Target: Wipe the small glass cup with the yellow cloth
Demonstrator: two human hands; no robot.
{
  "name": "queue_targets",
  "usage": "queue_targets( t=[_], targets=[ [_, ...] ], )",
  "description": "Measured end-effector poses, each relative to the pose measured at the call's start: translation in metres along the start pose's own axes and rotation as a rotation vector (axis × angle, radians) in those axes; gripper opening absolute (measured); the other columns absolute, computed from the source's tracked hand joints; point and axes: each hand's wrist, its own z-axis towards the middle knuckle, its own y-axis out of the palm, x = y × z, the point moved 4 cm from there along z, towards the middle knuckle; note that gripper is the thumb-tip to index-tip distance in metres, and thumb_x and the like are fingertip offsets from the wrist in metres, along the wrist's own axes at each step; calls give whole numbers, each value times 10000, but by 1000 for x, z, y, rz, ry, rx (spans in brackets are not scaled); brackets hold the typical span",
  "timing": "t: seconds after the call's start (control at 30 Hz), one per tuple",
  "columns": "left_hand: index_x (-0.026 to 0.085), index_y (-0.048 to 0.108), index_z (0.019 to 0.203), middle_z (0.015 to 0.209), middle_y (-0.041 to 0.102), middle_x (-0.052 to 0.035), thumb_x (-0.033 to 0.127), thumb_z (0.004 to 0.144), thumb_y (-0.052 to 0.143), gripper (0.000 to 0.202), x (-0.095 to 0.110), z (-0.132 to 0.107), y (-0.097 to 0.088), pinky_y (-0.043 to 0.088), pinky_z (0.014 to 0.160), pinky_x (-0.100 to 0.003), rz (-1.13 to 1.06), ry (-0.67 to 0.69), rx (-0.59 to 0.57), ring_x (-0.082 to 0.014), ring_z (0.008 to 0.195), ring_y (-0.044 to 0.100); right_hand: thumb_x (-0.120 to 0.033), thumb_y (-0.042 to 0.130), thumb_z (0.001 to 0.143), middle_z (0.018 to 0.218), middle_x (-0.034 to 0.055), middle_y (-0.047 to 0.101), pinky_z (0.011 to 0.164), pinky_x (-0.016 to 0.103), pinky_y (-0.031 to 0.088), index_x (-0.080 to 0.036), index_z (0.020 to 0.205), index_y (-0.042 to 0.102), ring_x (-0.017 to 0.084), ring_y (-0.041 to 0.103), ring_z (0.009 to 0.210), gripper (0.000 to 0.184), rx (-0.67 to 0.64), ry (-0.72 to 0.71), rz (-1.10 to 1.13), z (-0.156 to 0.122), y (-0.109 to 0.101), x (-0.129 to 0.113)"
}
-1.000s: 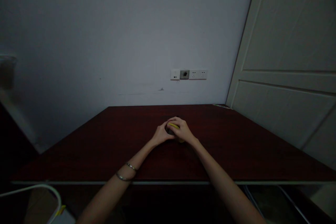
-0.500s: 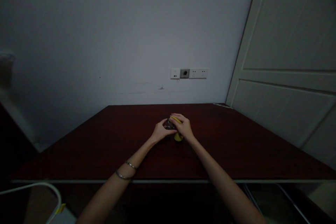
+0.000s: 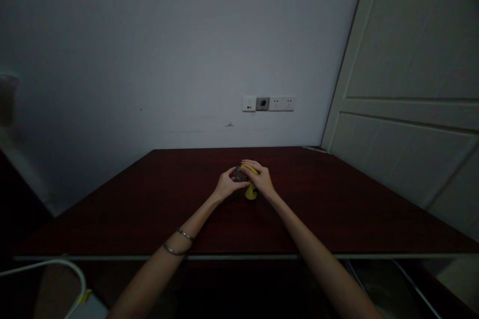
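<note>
Nestling between hands [image 3: 264, 182], yellow-and-dark object [image 3: 241, 175]

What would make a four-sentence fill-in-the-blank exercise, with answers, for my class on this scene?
1. ____ thin, silver-coloured bracelets circle the left forearm.
2. The bare right hand holds a curved thing coloured ____.
3. A small, shiny, greyish thing sits between the right hand and the bare ____ hand.
4. A tall, pale, panelled door stands on the ____ side of the picture.

Missing words: Two; yellow; left; right.
</note>
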Motion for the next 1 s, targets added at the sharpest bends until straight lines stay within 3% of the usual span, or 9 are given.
queue_targets(
  t=[0.27, 0.53, 0.63, 0.8, 1.0],
  targets=[
    [78, 576, 996, 967, 647, -109, 226, 501, 763, 549, -1, 2, -4, 477, 782, -317, -107, -8, 51, -196, 839, 615, -293, 594, 753, 1098, 51, 602, 919, 344, 419, -250, 921, 684, 193, 542, 1042, 195, -117, -120, -22, -6, 6, -18],
    [89, 549, 1045, 1033, 629, -104, 219, 468, 786, 637, 7, -1, 0, 462, 845, -325, -167, 3, -33, -200, 919, 598, -385, 603, 717, 988, 76, 665, 891, 364, 440, -179, 896, 681, 215, 594, 951, 284, 65, 105, 55, 2, -4, 6],
    [98, 559, 1041, 1027, 634, -96, 237, 468, 788, 632, 7, 0, -1, 461, 849, -326, -171, 1, -44, -201, 923, 596, -428, 591, 712, 973, 74, 672, 867, 367, 450, -171, 912, 669, 222, 599, 930, 335, 79, 183, 83, 4, -7, 10],
    [89, 611, 974, 912, 666, -94, 335, 541, 750, 517, -5, 4, -6, 486, 737, -293, -214, -118, -13, -179, 780, 615, -454, 534, 753, 1115, 65, 608, 898, 343, 428, -204, 1076, 593, 209, 562, 1014, 414, -114, 202, 153, 2, -3, 5],
    [76, 644, 886, 777, 666, -69, 410, 593, 709, 449, -14, 5, -10, 457, 595, -233, -278, -213, -39, -131, 628, 586, -351, 758, 535, 1246, 84, 471, 971, 359, 367, -225, 1261, 405, 219, 476, 1124, 817, -256, 104, 20, -6, 3, 5]
  ],
)
